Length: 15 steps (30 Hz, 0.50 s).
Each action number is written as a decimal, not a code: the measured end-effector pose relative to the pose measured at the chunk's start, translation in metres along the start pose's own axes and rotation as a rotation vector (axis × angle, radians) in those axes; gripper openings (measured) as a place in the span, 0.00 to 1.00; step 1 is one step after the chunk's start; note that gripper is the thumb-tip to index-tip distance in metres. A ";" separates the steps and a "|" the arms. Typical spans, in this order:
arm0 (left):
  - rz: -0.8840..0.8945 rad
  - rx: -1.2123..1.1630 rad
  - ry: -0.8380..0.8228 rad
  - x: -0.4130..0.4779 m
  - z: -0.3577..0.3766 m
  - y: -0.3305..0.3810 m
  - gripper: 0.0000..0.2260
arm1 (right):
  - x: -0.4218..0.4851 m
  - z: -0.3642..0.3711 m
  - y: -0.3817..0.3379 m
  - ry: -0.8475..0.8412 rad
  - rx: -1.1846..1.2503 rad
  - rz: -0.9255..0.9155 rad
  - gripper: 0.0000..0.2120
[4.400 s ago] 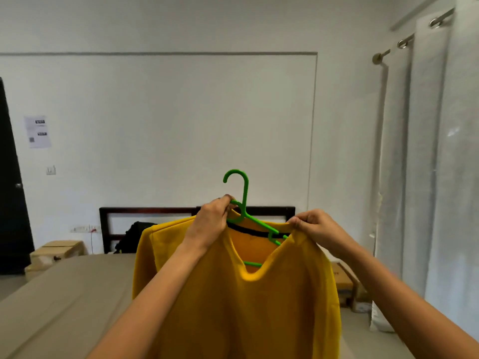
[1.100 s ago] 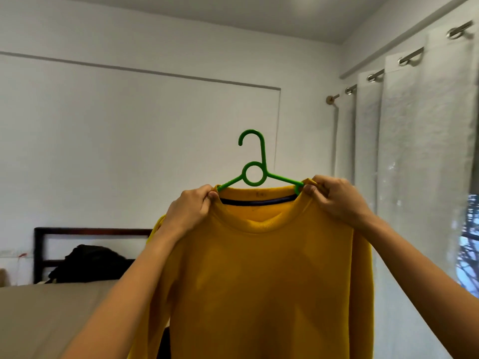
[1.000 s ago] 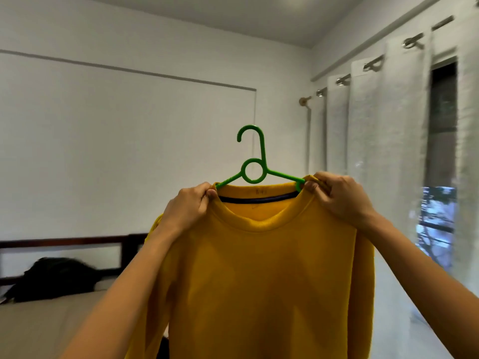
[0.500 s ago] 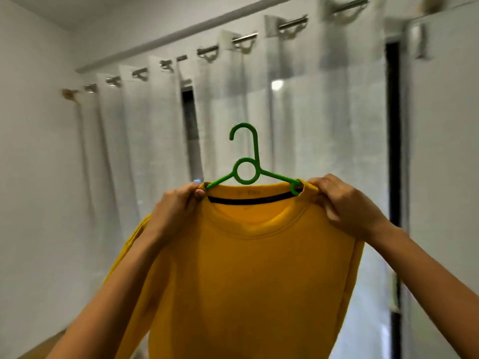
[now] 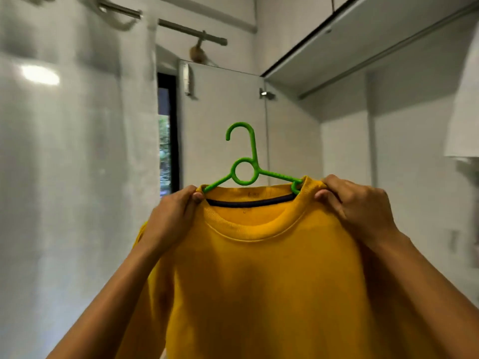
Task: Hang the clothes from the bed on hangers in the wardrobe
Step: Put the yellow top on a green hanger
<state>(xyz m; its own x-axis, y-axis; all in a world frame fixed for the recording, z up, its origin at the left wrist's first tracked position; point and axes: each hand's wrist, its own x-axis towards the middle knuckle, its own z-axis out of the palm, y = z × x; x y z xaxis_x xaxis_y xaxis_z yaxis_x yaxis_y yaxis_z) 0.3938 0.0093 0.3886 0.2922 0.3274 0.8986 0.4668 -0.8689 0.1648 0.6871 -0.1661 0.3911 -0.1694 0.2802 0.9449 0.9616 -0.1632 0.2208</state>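
Two hands hold a yellow sweatshirt [image 5: 261, 275] up in front of the camera. The left hand [image 5: 171, 221] pinches the left side of the collar; the right hand [image 5: 360, 206] pinches the right side. Between them a green hanger [image 5: 245, 167] sits in the neck opening, hook upright above the collar. Behind stands the open wardrobe [image 5: 344, 141], its door [image 5: 220, 120] swung out, with a white curtain [image 5: 72, 151] at left.

A mustard-yellow sweatshirt [image 5: 259, 281], draped on a green plastic hanger [image 5: 244, 172] whose hook is standing upright above the collar, is being held up facing the camera, pinched beside the neck by the left hand [image 5: 171, 218] and right hand [image 5: 360, 203], before the open white wardrobe [image 5: 344, 151].
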 end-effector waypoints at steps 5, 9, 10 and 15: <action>0.070 -0.231 -0.081 0.072 0.142 0.019 0.12 | -0.004 0.003 0.091 -0.097 -0.105 0.076 0.19; 0.150 -0.450 -0.108 0.121 0.243 0.036 0.14 | -0.001 0.009 0.147 -0.161 -0.319 0.021 0.17; 0.183 -0.500 -0.107 0.132 0.265 0.042 0.15 | 0.001 0.010 0.159 -0.147 -0.383 0.009 0.16; 0.284 -0.684 -0.097 0.211 0.360 0.082 0.14 | 0.024 0.013 0.212 -0.090 -0.709 0.048 0.13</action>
<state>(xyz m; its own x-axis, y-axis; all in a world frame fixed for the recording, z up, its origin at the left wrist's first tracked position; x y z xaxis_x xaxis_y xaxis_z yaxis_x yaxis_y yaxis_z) 0.7940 0.1404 0.4452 0.4115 0.0599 0.9095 -0.2520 -0.9515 0.1767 0.8903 -0.1817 0.4571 -0.0823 0.3295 0.9406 0.5904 -0.7442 0.3124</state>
